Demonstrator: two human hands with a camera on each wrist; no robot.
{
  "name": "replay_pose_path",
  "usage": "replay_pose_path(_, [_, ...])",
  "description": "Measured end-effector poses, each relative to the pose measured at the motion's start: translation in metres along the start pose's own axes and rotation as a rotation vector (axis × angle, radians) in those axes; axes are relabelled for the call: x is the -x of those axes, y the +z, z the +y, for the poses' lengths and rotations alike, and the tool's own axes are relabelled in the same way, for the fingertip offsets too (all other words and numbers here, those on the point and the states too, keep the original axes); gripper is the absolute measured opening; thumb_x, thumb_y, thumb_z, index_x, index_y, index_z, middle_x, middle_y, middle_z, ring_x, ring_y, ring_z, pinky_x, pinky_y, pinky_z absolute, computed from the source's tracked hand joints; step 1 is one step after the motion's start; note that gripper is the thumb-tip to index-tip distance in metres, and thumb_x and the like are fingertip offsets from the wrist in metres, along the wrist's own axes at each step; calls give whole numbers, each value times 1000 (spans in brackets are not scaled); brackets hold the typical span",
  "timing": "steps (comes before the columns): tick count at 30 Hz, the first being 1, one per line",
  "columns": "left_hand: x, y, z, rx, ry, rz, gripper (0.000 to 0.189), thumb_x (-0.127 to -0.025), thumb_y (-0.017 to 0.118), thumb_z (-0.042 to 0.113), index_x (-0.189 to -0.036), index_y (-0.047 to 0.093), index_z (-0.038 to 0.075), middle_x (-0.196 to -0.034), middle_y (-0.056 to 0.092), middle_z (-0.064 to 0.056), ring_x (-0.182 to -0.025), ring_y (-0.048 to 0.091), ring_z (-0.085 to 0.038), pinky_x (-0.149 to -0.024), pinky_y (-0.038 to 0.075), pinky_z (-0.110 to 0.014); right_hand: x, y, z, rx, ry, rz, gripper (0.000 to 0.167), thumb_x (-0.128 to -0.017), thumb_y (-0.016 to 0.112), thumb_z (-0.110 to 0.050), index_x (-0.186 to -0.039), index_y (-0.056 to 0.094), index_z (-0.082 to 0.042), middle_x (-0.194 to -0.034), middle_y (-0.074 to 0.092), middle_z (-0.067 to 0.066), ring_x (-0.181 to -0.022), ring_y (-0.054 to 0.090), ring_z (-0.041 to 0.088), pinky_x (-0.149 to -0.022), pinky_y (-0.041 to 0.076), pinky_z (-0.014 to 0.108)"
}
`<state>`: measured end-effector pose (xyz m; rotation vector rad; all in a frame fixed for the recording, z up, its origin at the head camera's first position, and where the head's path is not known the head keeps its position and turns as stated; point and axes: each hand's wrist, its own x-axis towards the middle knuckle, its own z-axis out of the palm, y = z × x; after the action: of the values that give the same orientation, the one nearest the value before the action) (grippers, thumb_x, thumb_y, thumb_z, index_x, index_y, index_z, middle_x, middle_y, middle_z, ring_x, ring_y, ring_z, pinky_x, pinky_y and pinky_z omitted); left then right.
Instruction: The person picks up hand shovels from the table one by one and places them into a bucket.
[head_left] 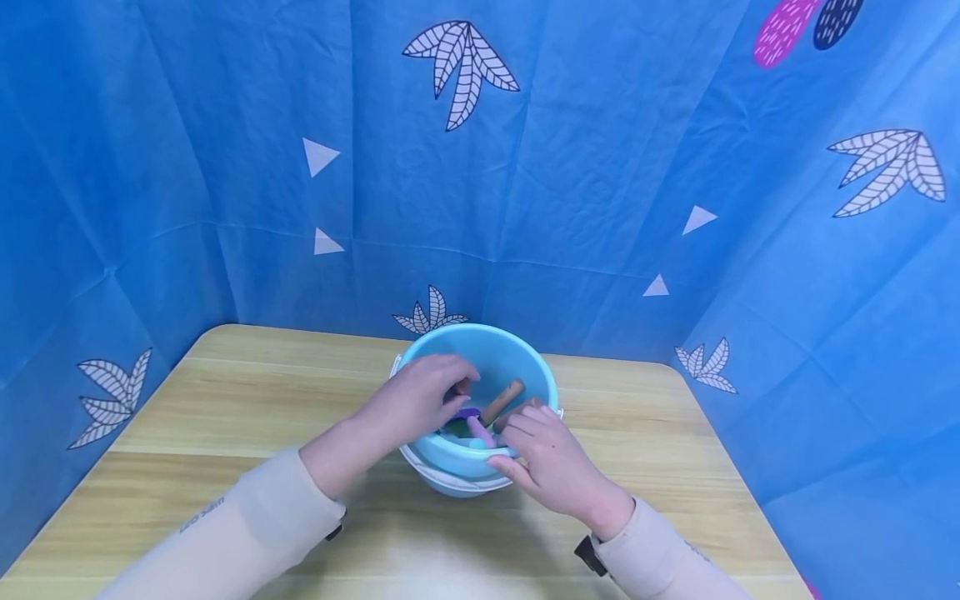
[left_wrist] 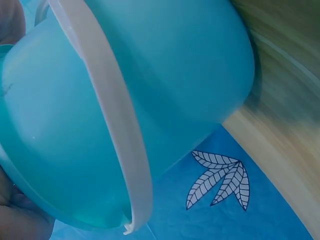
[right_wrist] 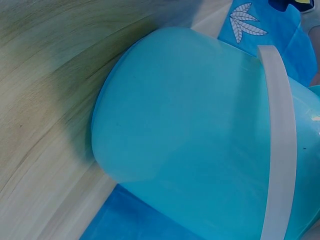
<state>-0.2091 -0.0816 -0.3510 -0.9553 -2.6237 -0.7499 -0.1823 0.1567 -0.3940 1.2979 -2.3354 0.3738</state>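
A light-blue bucket point(head_left: 480, 337) stands on the table, its white handle point(left_wrist: 107, 100) lowered round the outside. My left hand point(head_left: 427, 392) reaches over the bucket's left side, fingers bent loosely down inside, thumb and forefinger apart. Nothing shows between them. My right hand point(head_left: 551, 458) grips the front-right rim, thumb outside and fingers curled over into the bucket; its fingertips are hidden. Inside lie a wooden handle point(head_left: 501, 402), a pink piece point(head_left: 480, 432), a purple piece point(head_left: 468, 412) and something green point(head_left: 457, 428). In both wrist views the bucket's smooth outer wall point(right_wrist: 175, 115) fills the middle.
The wood-grain table point(head_left: 262, 400) carries the bucket near its far edge. A blue curtain point(head_left: 600, 150) with white leaf prints hangs behind the table and along both sides. Light sleeves point(head_left: 277, 508) cover both forearms.
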Motion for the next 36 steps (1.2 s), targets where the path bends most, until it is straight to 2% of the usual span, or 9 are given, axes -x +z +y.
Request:
replay_pose_path(4, [2,0,4,45,-14,-61,21,-89,78,15,-108,70,15,-95,65,8,-88,58,-10,-86,52,-30,0,0,0,1,4,-2,38,-105,44,-47,-83,56,-19,-96,64,-4,-99,59,14,-96,43,38])
replay_pose_path(9, [4,-3,8,110,-14,-124,17,-87,78,12,-101,72,19,-90,63,11,-86,56,-9,-84,51,-30,0,0,-1,4,6,-2,38,-105,44,-47,-84,57,-19,-96,63,-5,-98,58,14,-96,43,38])
replay_pose_path(19, [5,-3,8,174,27,-149,13,-87,79,13,-96,73,20,-86,63,12,-83,58,-11,-83,49,-33,0,0,-1,-8,-3,4,37,-105,45,-46,-85,58,-19,-94,64,-4,-97,58,14,-95,43,37])
replay_pose_path(25, [4,-3,6,220,17,-177,13,-85,82,20,-95,74,21,-81,60,15,-79,59,-11,-85,47,-35,-1,0,-1,-2,-3,3,37,-105,45,-46,-85,59,-18,-94,64,-4,-97,58,13,-94,43,37])
replay_pose_path(36, [5,-4,5,256,-25,-217,12,-86,81,21,-97,76,22,-88,66,15,-84,60,-10,-89,47,-37,-2,-1,-1,-6,1,-4,36,-105,46,-46,-84,58,-19,-94,63,-6,-96,58,12,-93,43,36])
